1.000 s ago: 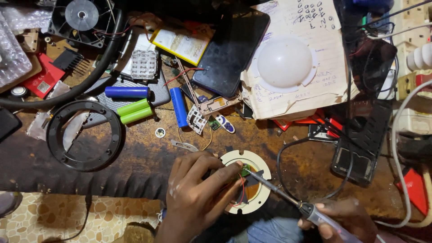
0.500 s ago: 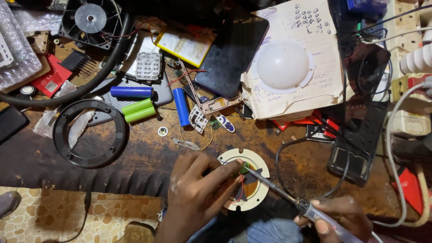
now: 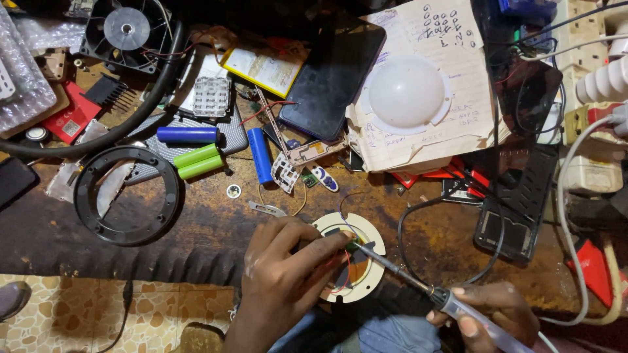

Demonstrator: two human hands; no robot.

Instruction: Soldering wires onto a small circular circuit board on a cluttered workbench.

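Observation:
My left hand point(image 3: 281, 281) rests on a round cream-coloured lamp base point(image 3: 356, 261) at the front edge of the worn wooden bench point(image 3: 216, 216), its fingers pinching a small part with thin wires at the disc's middle. My right hand point(image 3: 487, 314) grips the handle of a soldering iron point(image 3: 418, 284) low at the right. The iron's tip reaches up-left and touches the centre of the disc, right by my left fingertips. A black cable loops from the iron across the bench.
A white dome cover point(image 3: 407, 93) lies on handwritten paper at the back. Blue and green cylindrical cells point(image 3: 196, 160), a black ring point(image 3: 126, 195), a fan point(image 3: 126, 29), a dark phone point(image 3: 333, 72), circuit scraps and power strips point(image 3: 589, 85) crowd the bench.
The view has shifted slightly. Both hands stay on the lamp base and the soldering iron, with the tip still at the disc's centre.

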